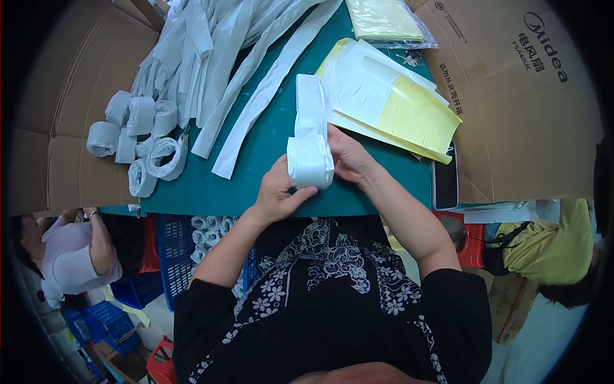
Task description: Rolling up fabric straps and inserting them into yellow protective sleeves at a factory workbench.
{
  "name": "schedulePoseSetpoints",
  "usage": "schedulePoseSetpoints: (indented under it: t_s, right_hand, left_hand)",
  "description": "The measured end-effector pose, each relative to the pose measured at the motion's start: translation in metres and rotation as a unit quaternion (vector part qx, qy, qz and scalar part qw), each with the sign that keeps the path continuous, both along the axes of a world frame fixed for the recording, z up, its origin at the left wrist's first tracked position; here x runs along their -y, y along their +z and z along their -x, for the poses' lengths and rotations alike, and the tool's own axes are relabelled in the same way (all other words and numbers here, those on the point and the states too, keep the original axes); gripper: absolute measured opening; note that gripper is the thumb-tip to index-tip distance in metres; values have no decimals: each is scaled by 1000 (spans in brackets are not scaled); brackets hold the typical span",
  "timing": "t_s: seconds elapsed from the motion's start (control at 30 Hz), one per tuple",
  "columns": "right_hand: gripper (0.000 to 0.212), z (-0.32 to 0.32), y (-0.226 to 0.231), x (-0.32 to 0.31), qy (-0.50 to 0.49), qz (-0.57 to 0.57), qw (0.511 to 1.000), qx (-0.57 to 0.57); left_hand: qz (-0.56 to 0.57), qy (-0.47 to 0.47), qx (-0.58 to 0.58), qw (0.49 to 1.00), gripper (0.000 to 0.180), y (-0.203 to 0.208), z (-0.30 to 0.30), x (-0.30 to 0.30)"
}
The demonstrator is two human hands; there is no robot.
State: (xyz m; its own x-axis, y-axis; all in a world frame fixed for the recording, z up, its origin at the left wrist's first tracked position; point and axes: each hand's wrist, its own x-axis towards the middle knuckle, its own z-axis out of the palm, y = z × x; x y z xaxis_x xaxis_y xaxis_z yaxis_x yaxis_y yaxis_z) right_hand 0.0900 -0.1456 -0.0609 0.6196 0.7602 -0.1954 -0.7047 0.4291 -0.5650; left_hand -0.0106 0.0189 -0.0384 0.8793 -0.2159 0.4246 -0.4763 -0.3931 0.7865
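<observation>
Over the near edge of the green table (256, 150), a white strip wound into a roll (309, 165) is held between my two hands. Its loose end stands out flat, away from me. My left hand (281, 192) grips the roll from the left, thumb across its near side and the other fingers partly hidden behind it. On the right side, my right hand (348, 157) closes on the roll's edge, with its fingertips partly hidden. Several finished-looking white rolls (165, 159) lie at the left, beside a pile of long white strips (192, 57).
Yellow-and-white sheets (390, 96) lie at the right, with a phone (444, 179) partly beneath. A bagged yellow stack (387, 22) sits at the back. Cardboard (518, 96) walls both sides. A blue basket (176, 256) with rolls stands below left; other people sit at both sides.
</observation>
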Motion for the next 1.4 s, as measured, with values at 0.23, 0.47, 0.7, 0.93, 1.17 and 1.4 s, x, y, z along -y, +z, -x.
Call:
schedulePoseSetpoints:
  t_s: [0.23,0.47,0.7,0.93,1.17,1.4]
  right_hand:
    - [69,8,-6,-10,3,83,983,164]
    - [67,14,-15,-12,-36,164,922,350]
    - [48,3,5,-4,-69,189,730,653]
    - [50,19,26,11,-159,215,634,726]
    - [39,83,41,42,-208,239,897,308]
    - [33,100,48,76,-202,430,797,372]
  left_hand:
    - [149,43,-187,970,21,-6,7,-10]
    - [306,39,-387,869,27,3,-8,-13]
    - [472,-2,-445,761,26,-7,-14,-21]
    - [251,8,-348,903,37,17,-2,2]
    - [51,-56,-74,994,38,4,1,36]
    - [-133,-97,43,985,47,4,-11,77]
